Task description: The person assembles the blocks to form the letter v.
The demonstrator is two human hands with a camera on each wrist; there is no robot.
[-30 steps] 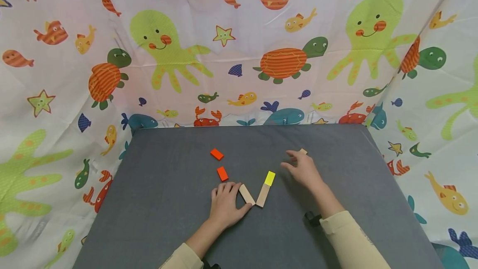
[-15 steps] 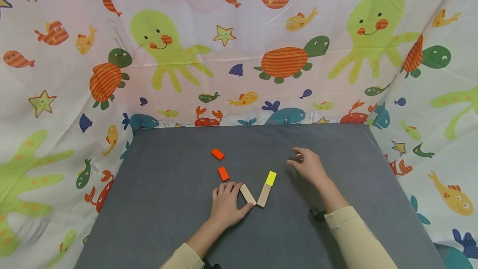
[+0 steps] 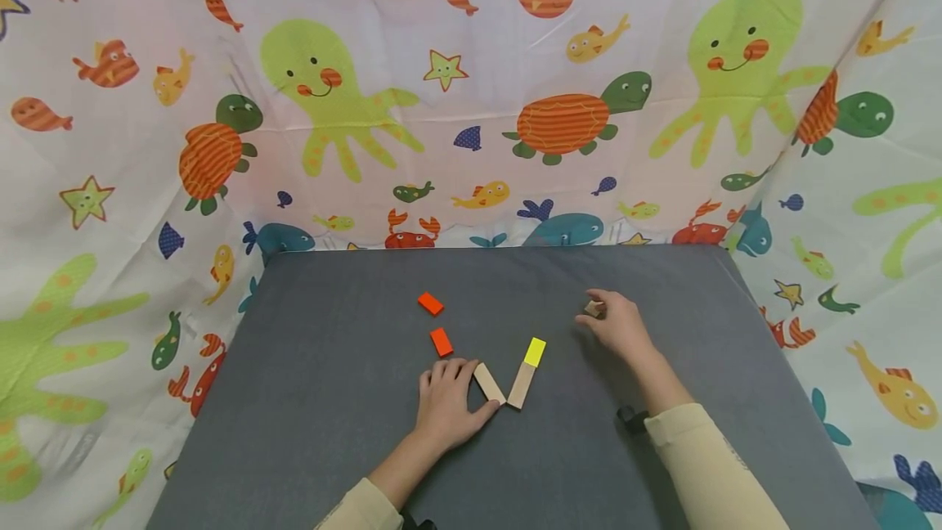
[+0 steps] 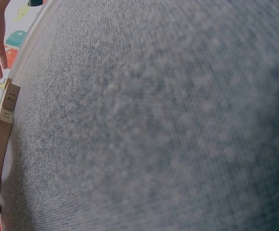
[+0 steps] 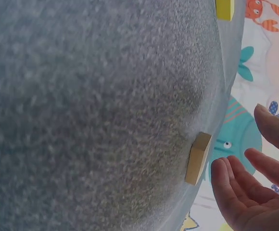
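My left hand [image 3: 445, 407] pinches a plain wooden block [image 3: 489, 384] by its two ends, thumb at the near end and a fingertip at the far end. In the left wrist view this wooden block [image 4: 1, 151] lies on the cloth, its end marked 43. A second wooden block [image 3: 521, 385] meets it at the near end, forming a V, with a yellow block [image 3: 535, 352] at its far end. My right hand [image 3: 618, 321] hovers with thumb and fingers apart around another wooden block [image 3: 593, 309]. The right wrist view shows this wooden block [image 5: 198, 159] lying on the cloth, beyond the fingertips.
Two orange-red blocks [image 3: 430, 303] lie beyond the left hand, one behind the other. Grey cloth [image 3: 331, 366] covers the table. A sea-animal printed curtain [image 3: 471, 105] rises along the back and both sides.
My right hand has drawn a little to the right, and the wooden block there now shows between its thumb and fingers. The left hand and the V of blocks have not moved.
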